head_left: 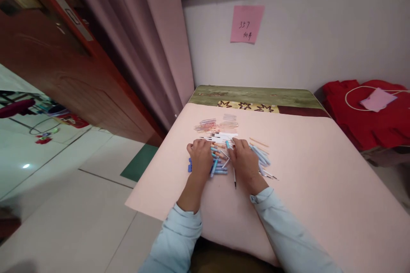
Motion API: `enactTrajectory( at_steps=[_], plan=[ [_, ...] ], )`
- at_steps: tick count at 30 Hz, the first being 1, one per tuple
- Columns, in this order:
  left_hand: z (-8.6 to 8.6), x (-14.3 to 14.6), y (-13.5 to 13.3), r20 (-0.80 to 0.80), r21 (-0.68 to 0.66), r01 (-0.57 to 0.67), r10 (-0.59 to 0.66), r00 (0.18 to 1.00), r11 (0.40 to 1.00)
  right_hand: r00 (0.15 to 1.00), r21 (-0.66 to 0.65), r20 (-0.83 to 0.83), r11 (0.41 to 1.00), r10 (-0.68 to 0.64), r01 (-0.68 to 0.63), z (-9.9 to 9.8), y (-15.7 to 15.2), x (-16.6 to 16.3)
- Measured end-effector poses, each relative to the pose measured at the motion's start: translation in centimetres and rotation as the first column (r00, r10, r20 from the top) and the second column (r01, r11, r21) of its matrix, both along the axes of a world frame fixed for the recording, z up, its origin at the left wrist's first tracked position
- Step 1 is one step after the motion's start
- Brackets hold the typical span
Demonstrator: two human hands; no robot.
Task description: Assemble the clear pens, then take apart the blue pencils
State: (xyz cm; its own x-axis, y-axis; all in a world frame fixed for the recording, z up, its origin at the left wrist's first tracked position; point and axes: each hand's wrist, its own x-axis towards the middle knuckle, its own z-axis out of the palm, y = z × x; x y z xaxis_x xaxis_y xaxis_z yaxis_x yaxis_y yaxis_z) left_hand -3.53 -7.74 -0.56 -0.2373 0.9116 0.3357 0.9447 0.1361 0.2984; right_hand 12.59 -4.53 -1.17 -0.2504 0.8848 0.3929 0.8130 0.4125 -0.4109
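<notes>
Both hands are over a pile of thin sticks and pens on the pale pink table cover. My left hand (201, 155) has its fingers curled down at the left of the pile, and what they grip, if anything, is hidden. My right hand (245, 160) is closed at the right of the pile, with a light blue pen (228, 144) at its fingertips. Between the hands lie blue pens (214, 167) and orange-brown sticks (220, 154). White dark-tipped sticks (221, 137) lie just beyond the fingers. A thin white stick (235, 178) with a dark tip points toward me.
Beyond my hands lie rows of reddish transparent sticks (208, 126) and clear ones (229, 117). More light blue pens (261, 155) sit right of my right hand. The pink cover (307, 187) spans the table. A red cloth (349, 115) is at right, a wooden door (86, 76) at left.
</notes>
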Motion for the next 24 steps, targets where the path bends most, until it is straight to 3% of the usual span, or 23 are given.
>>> enactTrajectory(
  at_steps=[3, 6, 12, 24],
  plan=[
    [0.0, 0.1, -0.1, 0.019, -0.010, 0.007, -0.007, 1.000, 1.000, 0.996, 0.061, 0.033, 0.994, 0.085, -0.087, 0.2, -0.7, -0.4],
    [-0.1, 0.0, -0.2, 0.050, 0.008, -0.003, 0.002, 0.999, 1.000, 0.981, 0.043, 0.095, 0.984, 0.170, -0.175, 0.4, -1.3, -0.8],
    [-0.3, -0.3, -0.2, 0.058, -0.010, -0.051, 0.051, 0.997, 0.999, 0.967, -0.048, 0.225, 0.993, 0.120, -0.112, 1.0, -1.8, -1.2],
    [-0.3, -0.1, 0.0, 0.168, -0.029, -0.046, 0.051, 0.985, 0.999, 0.951, -0.035, 0.256, 0.984, 0.176, -0.173, 1.2, -1.5, -1.0]
  ],
)
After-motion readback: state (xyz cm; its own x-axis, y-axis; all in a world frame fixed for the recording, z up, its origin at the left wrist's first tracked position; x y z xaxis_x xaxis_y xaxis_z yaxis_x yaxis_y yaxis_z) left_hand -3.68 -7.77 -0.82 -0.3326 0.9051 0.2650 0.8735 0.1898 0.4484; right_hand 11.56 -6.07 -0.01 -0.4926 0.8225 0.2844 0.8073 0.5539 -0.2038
